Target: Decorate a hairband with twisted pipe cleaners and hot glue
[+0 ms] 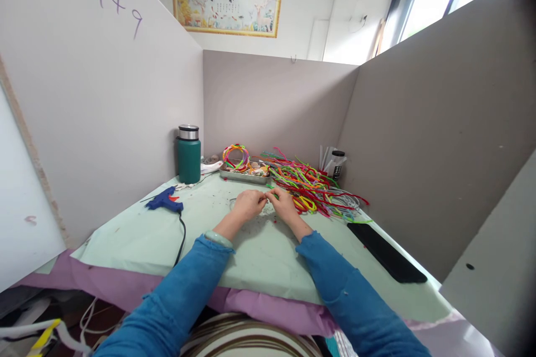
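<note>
My left hand and my right hand meet over the middle of the pale green mat. Both are closed in a pinch on a thin pipe cleaner held between them; it is small and hard to make out. Just right of my right hand lies a heap of coloured pipe cleaners. Behind my hands stands a metal tray with twisted coloured rings on it. Both forearms are in blue sleeves.
A blue glue gun with a black cord lies at the left. A dark green flask stands at the back left. A black flat object lies at the right edge. Grey partitions enclose the desk on three sides.
</note>
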Tool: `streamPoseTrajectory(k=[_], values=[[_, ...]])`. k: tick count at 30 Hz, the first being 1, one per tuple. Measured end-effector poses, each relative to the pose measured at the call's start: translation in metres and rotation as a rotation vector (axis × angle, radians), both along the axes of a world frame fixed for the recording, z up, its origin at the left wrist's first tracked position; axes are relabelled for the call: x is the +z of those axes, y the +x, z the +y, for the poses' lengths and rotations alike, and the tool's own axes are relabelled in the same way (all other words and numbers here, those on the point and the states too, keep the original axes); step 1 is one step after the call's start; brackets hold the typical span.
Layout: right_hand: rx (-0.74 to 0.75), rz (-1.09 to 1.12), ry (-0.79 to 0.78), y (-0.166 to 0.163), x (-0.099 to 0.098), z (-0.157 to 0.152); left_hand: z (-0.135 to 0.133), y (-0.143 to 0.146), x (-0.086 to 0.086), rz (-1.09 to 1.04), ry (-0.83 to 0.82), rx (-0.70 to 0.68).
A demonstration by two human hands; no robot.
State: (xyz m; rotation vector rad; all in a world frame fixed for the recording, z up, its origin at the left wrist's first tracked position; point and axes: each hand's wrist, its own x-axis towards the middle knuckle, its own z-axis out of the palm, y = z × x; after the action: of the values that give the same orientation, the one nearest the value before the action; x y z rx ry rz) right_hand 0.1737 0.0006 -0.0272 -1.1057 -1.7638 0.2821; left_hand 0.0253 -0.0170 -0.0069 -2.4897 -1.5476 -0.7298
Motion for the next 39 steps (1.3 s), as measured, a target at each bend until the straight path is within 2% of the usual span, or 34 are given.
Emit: streamPoseTrajectory(k=[21, 39], values=[[0.000, 0.072, 0.023, -0.0006, -0.0006, 0.0004, -0.0001, -0.0007, 0.0003, -0.095, 0.019, -0.022], [-0.057, 0.018, 0.079, 0.0002, 0.0003, -0.0031, -0.0004, -0.0013, 0.0005, -0.121, -0.007, 0.011]])
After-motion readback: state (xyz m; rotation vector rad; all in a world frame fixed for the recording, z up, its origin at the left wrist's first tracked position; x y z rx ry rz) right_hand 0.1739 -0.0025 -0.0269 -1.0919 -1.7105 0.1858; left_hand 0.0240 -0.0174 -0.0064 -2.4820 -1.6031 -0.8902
